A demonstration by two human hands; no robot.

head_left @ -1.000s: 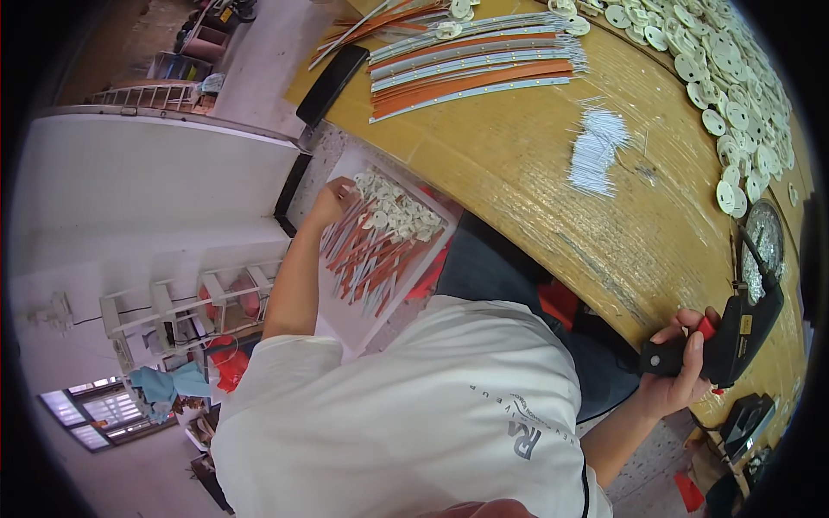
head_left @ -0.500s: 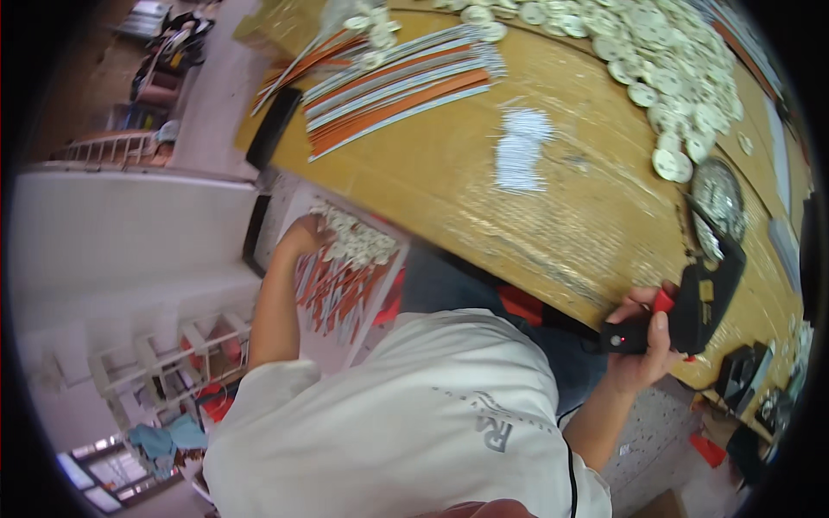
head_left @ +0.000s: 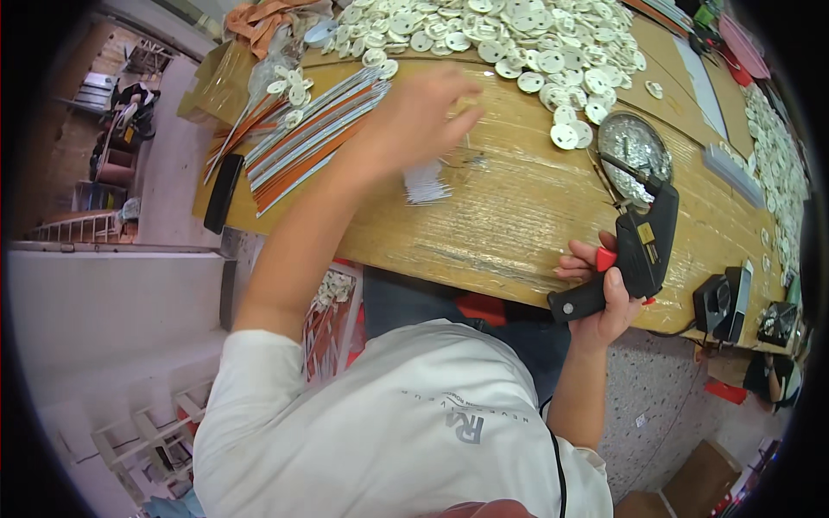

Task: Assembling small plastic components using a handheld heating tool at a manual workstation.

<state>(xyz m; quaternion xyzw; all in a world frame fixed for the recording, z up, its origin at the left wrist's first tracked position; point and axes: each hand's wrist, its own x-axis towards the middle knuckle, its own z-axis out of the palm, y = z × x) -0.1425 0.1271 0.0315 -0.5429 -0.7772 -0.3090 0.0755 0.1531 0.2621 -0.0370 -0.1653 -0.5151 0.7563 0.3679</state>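
Note:
My left hand, slightly blurred, reaches over the table with its thumb and fingers apart; I see nothing between them. Below it lies a small stack of thin white sticks, partly covered. Beside my left forearm is a row of long orange and white strips. My right hand is wrapped round the handle of a black gun-shaped tool with a red trigger. Its thin front end is over a round metal dish with a crinkled silvery inside.
Pale round discs are heaped along the table's far side. A tray with discs and strips stands below the table edge at left. A black stand is at the right. A black bar lies at the left edge.
My left hand has risen from the tray at left to above the table, near the strips and white sticks. My right hand still holds the gun-shaped tool. The whole view has shifted.

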